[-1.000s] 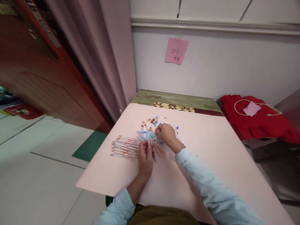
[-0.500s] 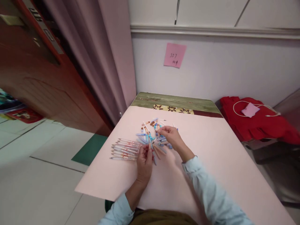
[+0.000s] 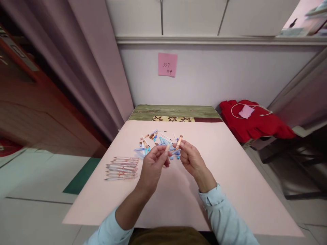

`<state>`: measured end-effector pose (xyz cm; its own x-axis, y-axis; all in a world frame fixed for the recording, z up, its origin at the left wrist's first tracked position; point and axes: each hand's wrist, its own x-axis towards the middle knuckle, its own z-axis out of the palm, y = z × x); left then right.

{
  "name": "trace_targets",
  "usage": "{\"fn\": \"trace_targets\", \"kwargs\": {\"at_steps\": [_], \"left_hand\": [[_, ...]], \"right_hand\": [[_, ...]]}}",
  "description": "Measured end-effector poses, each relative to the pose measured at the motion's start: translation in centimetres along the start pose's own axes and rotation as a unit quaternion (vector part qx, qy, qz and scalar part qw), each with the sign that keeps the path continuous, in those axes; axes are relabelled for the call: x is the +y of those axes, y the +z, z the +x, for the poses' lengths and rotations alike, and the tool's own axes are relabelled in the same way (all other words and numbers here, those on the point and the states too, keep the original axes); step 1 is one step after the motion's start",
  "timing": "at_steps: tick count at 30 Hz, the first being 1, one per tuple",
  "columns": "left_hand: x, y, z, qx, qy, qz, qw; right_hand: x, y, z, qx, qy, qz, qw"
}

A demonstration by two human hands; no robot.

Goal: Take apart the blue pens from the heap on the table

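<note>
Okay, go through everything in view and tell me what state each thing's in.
Left hand: pinching a pale piece.
Right hand: pinching a tan, brown-ended barrel, tilted.
Patterned pens: side by side, tips leftward.
Loose pen parts: scattered.
Pale sheet: spread over the table.
Pink note: stuck to the wall.
Red cloth: rumpled.
White cord: looped on the red cloth.
Curtain: hanging in folds.

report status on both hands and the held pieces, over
Left hand pinching pale piece. Right hand gripping orange, brown-ended tube. Loose blue parts scattered just beyond hands; pencils lined up at left.
</note>
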<state>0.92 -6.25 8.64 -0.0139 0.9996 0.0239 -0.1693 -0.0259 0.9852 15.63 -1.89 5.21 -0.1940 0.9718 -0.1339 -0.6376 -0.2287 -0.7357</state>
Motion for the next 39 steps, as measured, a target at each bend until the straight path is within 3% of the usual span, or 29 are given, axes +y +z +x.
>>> {"fn": "trace_targets", "kwargs": {"at_steps": [5,11,21,31,39], "left_hand": [[-1.2,1.5,0.6,0.011,-0.015,0.002,1.0],[-2.7,3.0,0.2,0.019,-0.024,-0.02,0.999],[-2.5,3.0,0.3,0.012,-0.035,-0.014,0.999],[-2.5,2.8,0.1,-0.01,-0.076,-0.05,0.996],[-3.1,2.3,-0.1,-0.034,-0.065,-0.057,0.996]], "right_hand": [[0.1,-0.5,0.6,0.032,-0.031,0.031,0.999],[0.1,-0.8,0.4,0.031,-0.054,-0.013,0.998],[-0.3,-1.6,-0.1,0.024,-0.104,-0.098,0.989],[-0.4,-1.7,-0.5,0.003,-0.093,-0.114,0.989],[-0.6,-1.6,-1.2,-0.008,-0.105,-0.204,0.973]]}}
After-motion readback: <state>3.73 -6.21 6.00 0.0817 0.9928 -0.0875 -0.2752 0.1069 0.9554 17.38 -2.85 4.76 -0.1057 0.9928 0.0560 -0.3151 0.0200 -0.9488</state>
